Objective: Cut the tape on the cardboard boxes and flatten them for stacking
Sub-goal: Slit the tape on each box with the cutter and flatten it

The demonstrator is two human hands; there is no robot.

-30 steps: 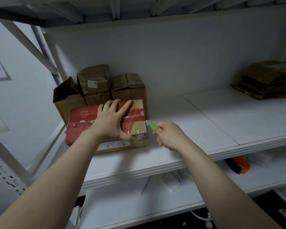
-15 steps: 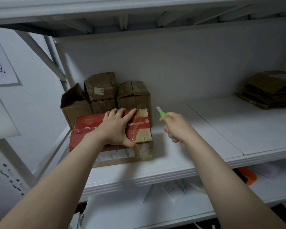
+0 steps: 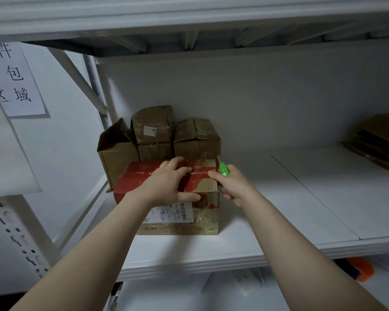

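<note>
A red-topped cardboard box (image 3: 139, 178) with clear tape and a white label stands near the front left of the white shelf (image 3: 279, 198). My left hand (image 3: 169, 185) lies over its top and front edge, fingers spread, thumb pressed on the front face. My right hand (image 3: 234, 187) grips a green utility knife (image 3: 224, 170) at the box's right top edge, its blade pointing up beside the corner. Three brown boxes (image 3: 153, 129) stand behind, against the back wall.
A pile of flattened cardboard (image 3: 377, 142) lies at the far right of the shelf. A shelf upright and diagonal brace (image 3: 94, 86) stand at the left. On the lower shelf lie papers and an orange tape roll (image 3: 359, 268). A paper sign (image 3: 14, 79) hangs left.
My right hand has brought the knife left, from beside the box up to its top right edge. My left hand stayed on the box. The view has come closer.
</note>
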